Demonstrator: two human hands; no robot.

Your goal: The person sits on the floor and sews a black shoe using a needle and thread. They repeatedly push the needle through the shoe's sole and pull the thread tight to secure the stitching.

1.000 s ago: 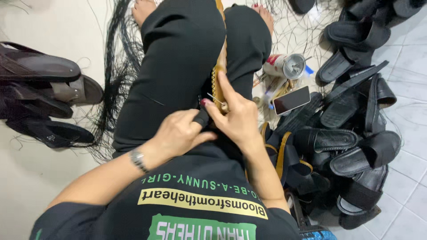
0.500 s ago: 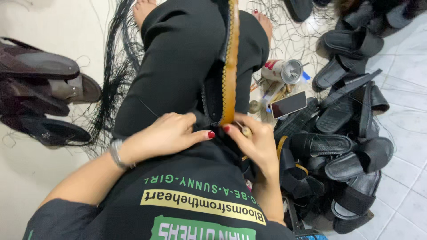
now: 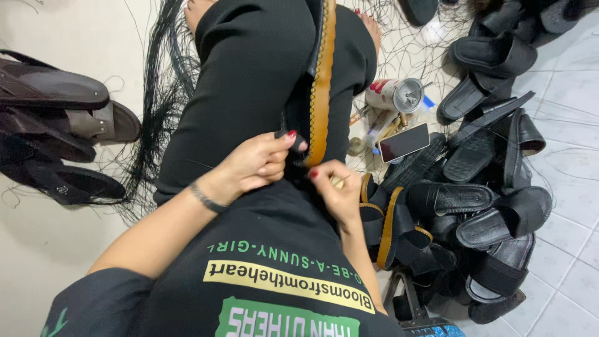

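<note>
Pinched around the near end of the tan-edged sandal sole (image 3: 322,81) lying along the lap, the left hand (image 3: 259,163) steadies it while the right hand (image 3: 334,187), fingertips closed on something small, probably works best close to the stitched edge.

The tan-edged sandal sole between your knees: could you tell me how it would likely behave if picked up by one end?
The sandal sole looks long, thin and flat, so it would probably flex somewhat rather than stay rigid. It stands on edge between the legs, steadied by the left hand, so it likely tips over if released. It probably feels light for its length.
</note>
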